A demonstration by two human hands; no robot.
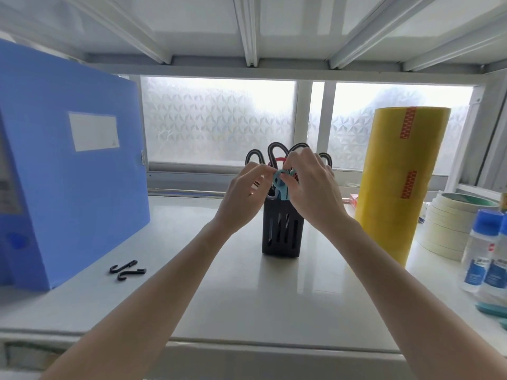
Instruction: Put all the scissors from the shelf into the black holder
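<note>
The black holder (282, 229), slotted on its sides, stands upright in the middle of the white shelf (192, 270). Several scissors stick out of its top, with black and grey handle loops (275, 150) and a red loop behind them. A pair of light blue scissors (281, 185) stands in the holder's mouth, handles up. My left hand (247, 193) pinches its handle from the left. My right hand (315, 187) grips the same handles from the right and hides part of them.
A big blue file box (68, 174) stands at the left, two black hooks (127, 270) in front of it. A tall yellow tape stack (397, 182), a pile of masking tape rolls (450, 223) and blue-capped bottles (482, 250) fill the right side.
</note>
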